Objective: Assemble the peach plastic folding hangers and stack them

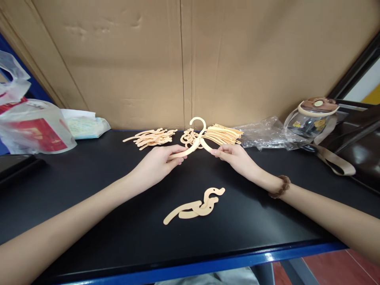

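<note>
A pale peach plastic hanger (pixel 194 145) with a round hook on top is held up between my two hands over the table. My left hand (pixel 162 159) is closed on its left arm, thumb below and fingers behind. On its right arm my right hand (pixel 233 155) pinches near the end. Closer to me, two loose curved hanger pieces (pixel 197 209) lie overlapping on the black tabletop. Behind the hands are a pile of curved pieces (pixel 156 137), a small heap of hook pieces (pixel 187 137) partly hidden by the hanger, and a bundle of long arm pieces (pixel 224 134).
Crumpled clear plastic bags (pixel 267 132) lie at the back right, beside a clear bottle (pixel 311 118) with a strap and a dark brown bag (pixel 363 146). A plastic carrier bag (pixel 35 126) and a tissue pack (pixel 87 124) stand left. A cardboard wall (pixel 133 59) rises behind.
</note>
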The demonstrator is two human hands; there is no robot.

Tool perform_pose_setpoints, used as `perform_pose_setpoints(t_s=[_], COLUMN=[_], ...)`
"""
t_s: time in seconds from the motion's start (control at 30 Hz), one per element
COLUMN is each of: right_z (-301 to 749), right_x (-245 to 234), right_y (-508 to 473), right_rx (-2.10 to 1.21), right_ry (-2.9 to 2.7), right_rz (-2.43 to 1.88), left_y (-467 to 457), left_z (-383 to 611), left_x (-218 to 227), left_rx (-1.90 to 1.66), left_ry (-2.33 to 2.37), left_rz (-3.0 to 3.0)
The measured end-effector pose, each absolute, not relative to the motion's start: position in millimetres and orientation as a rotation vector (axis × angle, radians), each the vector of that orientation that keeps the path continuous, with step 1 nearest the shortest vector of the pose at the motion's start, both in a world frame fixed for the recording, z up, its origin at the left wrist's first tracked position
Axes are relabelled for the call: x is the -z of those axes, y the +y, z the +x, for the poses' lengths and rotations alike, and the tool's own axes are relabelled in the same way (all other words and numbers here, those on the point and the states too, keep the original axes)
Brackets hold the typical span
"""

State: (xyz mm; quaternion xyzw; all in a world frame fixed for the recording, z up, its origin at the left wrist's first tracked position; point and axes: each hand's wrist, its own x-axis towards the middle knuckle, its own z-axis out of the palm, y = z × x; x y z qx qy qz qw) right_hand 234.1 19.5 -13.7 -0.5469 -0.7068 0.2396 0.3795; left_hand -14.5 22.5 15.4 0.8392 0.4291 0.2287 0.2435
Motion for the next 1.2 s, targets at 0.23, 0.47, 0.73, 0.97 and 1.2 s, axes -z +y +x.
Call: perform_pose_setpoints(t_s=[0.23,0.47,0.73,0.97,1.2], right_z=[243,243,257,267,256], right_x=[15,7,5,-2,-4], right_y=[25,17,27,31,21], right_rx=[-0.597,-0.486,-0.247,0.405,0.799], right_ry=[-1.765,-1.883,-2.262,-2.566,-2.612], right_rz=[-1.296,-1.259,-1.261,-1.115,-1.016], left_y=[29,30,39,39,39], left_z=[-27,-28,-32,-35,-36], left_x=[-23,-16,-12,-14,-17], left_rx=[-0.635,-0.784,-0.557,-0.402,-0.264], left_ry=[1.394,1.385,1.312,1.137,1.033], left_rz=[2.777,2.78,2.827,3.044,3.301])
